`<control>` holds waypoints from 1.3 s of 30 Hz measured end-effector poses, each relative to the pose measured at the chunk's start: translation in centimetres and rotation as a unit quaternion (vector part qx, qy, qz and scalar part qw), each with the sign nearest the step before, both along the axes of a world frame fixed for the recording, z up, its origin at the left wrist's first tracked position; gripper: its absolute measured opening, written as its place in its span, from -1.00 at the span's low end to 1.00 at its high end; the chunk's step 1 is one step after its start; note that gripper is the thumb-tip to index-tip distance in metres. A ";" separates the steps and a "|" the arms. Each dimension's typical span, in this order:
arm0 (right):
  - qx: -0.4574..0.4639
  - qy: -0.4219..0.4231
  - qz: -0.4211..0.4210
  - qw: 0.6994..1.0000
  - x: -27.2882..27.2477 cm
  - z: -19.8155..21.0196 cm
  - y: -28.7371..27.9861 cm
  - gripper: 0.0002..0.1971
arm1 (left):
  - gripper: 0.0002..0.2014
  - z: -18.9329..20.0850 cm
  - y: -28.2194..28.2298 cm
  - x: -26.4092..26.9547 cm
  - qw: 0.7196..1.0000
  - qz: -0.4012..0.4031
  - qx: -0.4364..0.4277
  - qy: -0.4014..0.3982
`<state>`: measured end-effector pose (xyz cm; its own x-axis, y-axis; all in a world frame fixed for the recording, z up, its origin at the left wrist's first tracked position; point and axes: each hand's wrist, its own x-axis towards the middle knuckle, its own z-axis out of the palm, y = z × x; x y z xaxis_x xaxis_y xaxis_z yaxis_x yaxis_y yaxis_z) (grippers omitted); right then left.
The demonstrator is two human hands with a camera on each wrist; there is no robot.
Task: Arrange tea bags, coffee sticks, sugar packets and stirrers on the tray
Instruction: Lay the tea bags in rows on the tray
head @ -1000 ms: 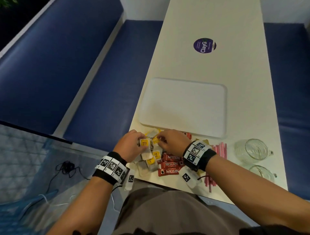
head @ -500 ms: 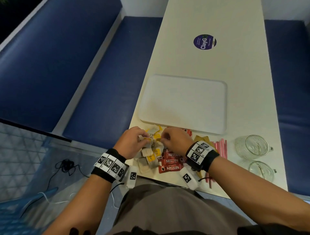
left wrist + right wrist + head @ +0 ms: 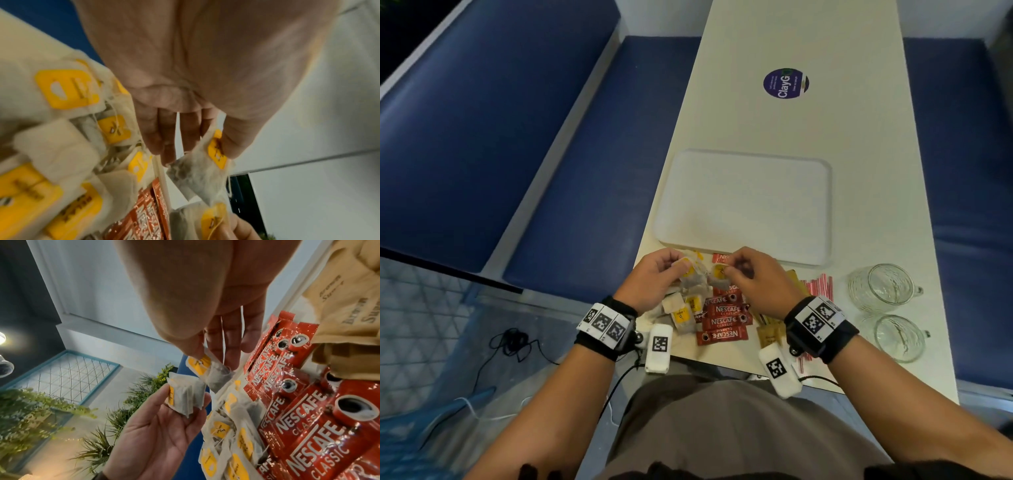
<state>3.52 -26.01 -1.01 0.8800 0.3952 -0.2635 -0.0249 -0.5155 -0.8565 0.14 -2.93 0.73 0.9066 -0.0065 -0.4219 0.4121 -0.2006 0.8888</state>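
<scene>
Tea bags (image 3: pixel 690 301) lie heaped low in the head view, below the bare white tray (image 3: pixel 743 205); each hand pinches one. Left wrist view: left hand (image 3: pixel 197 97) pinches a yellow-tagged tea bag (image 3: pixel 197 175) at centre. Right wrist view: right hand (image 3: pixel 205 305) pinches another tea bag (image 3: pixel 216 376) beside Nescafe sticks (image 3: pixel 304 402).

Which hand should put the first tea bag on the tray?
Probably right. The right hand pinches a tea bag and sits just before the tray edge; the left hand, also holding one, sits nearer the corner.
</scene>
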 end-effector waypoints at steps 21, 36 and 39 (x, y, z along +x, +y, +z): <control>0.027 -0.003 0.039 0.999 0.4 1.2 4.2 -0.96 | -0.69 0.0 -0.1 -1.6 0.970 0.014 -0.217 0.108; -0.246 -0.092 0.259 0.929 1.4 -1.4 5.8 -0.64 | -0.85 -0.7 2.5 -3.3 0.991 0.080 -0.021 0.101; -0.258 -0.109 0.265 0.923 0.8 -1.6 5.9 -0.53 | -0.85 -0.9 2.3 -3.6 0.990 0.083 -0.022 0.108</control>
